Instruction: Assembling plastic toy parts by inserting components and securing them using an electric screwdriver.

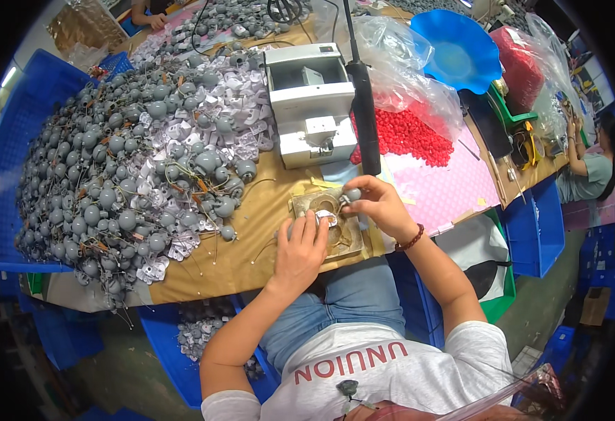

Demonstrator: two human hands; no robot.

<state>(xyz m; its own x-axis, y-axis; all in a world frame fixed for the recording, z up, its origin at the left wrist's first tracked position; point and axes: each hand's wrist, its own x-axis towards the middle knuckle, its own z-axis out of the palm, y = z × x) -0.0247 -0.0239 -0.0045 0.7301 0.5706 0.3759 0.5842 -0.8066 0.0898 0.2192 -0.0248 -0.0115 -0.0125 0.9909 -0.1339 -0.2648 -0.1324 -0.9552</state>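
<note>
Between the fingertips of my right hand (pixel 384 210) is a small grey round-headed part (pixel 350 196), lifted just over the far right side of a square metal fixture plate (pixel 349 242). My left hand (pixel 299 249) reaches over the plate's left side, fingers together and bent down. Its fingertips grip a small white plastic part (pixel 331 218) at the middle of the plate, with some of that part hidden under them. Circular recesses show in the plate around it. Strips of yellow tape lie by its edges.
A large heap of grey round parts (pixel 104 189) with wires and white plastic pieces (pixel 244 105) covers the left of the table. Beyond the plate stand a white machine (pixel 314 105) and a black upright tool (pixel 365 119). Red pieces (pixel 412 137) and a blue basin (pixel 455 52) lie right.
</note>
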